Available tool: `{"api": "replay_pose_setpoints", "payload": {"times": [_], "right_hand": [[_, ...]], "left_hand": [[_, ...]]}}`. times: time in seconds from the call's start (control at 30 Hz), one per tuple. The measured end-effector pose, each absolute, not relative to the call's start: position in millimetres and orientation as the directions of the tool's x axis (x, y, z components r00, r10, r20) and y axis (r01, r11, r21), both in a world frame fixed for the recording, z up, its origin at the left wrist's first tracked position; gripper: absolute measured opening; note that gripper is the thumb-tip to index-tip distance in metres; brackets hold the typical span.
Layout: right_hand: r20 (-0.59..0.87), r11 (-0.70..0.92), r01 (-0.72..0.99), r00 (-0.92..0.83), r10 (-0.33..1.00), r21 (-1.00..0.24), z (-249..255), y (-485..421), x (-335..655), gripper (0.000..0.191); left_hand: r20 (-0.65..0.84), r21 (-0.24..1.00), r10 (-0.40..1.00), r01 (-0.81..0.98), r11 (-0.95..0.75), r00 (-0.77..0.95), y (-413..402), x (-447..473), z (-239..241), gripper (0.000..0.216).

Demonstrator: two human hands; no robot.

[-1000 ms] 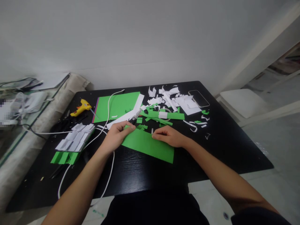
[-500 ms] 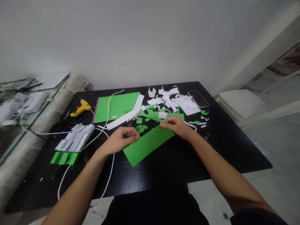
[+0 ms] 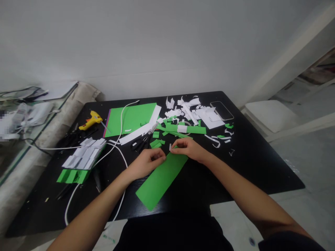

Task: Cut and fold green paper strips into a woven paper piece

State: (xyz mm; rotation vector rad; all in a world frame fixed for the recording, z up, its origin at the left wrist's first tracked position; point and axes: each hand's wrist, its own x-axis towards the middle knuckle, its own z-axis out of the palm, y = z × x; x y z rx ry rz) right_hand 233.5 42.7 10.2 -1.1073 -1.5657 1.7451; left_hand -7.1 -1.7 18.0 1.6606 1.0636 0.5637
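Head camera view: a long flat strip of bright green paper [image 3: 161, 181] slants across the near middle of a black wood-grain counter [image 3: 248, 164], one end towards the person's body. The right hand [image 3: 188, 150] covers the strip's far end, thumb and fingers pinched together on it. The left hand [image 3: 150, 162] is curled at the strip's left edge, fingertips against it; whether they grip the paper cannot be told. The two hands are close but apart.

Just beyond them lie black-handled scissors [image 3: 141, 143], small green paper offcuts [image 3: 156, 143] and a narrow green paper band with a white patch [image 3: 195, 129]. Farther back are a heap of torn white paper scraps [image 3: 187, 111] and a large green sheet [image 3: 131, 116], crossed by a thin white cable [image 3: 121, 122]. To the left sit a yellow glue gun [image 3: 91, 121] and a pleated white paper piece [image 3: 85, 154] resting over folded green paper [image 3: 72, 176].
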Motion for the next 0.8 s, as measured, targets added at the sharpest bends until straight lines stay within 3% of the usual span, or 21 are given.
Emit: {"api": "replay_pose_setpoints", "payload": {"times": [0.23, 0.43, 0.8], "right_hand": [[-0.289, -0.286, 0.078, -0.458, 0.841, -0.955, 16, 51, 244, 0.031], [-0.227, -0.209, 0.09, -0.439, 0.869, -0.974, 15, 46, 239, 0.03], [-0.217, -0.208, 0.076, -0.524, 0.824, -0.975, 9, 32, 222, 0.036]], "left_hand": [[-0.142, 0.912, 0.865, 0.404, -0.075, 0.481, -1, -10, 22, 0.02], [-0.126, 0.923, 0.877, 0.378, -0.067, 0.463, 0, -7, 19, 0.02], [-0.067, 0.947, 0.908, 0.313, -0.073, 0.414, -4, 1, 13, 0.022]]}}
